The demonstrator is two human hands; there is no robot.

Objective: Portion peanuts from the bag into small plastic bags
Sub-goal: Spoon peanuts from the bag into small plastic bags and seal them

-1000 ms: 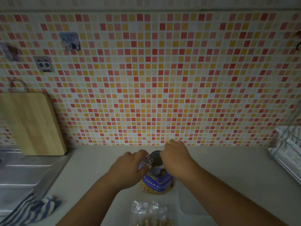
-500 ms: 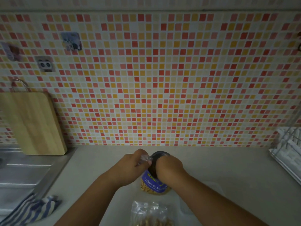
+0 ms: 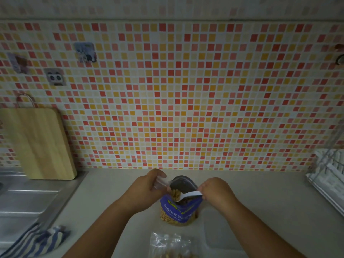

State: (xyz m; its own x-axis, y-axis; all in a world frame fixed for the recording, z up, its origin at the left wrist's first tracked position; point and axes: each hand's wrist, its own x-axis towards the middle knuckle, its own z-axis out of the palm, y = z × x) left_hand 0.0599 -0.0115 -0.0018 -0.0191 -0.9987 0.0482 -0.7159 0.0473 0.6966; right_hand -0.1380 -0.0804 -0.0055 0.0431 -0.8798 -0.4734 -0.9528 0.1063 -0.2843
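Note:
A blue bag of salted peanuts (image 3: 179,213) stands open on the counter in front of me. My left hand (image 3: 147,185) pinches a small clear plastic bag (image 3: 161,183) at the left side of the peanut bag's mouth. My right hand (image 3: 214,189) grips a white spoon (image 3: 188,195) by its handle. The spoon's bowl sits in the bag's mouth with peanuts on it. A filled clear plastic bag of peanuts (image 3: 172,245) lies at the bottom edge of the view.
A wooden cutting board (image 3: 41,142) leans on the tiled wall at left, above a steel sink (image 3: 22,198). A striped cloth (image 3: 37,239) lies at the sink's near corner. A white dish rack (image 3: 329,175) stands at the right. More clear plastic (image 3: 221,233) lies by my right forearm.
My right hand has drawn back to the right out of the bag's mouth, and the white spoon with peanuts now shows. My left hand keeps its hold on the small bag.

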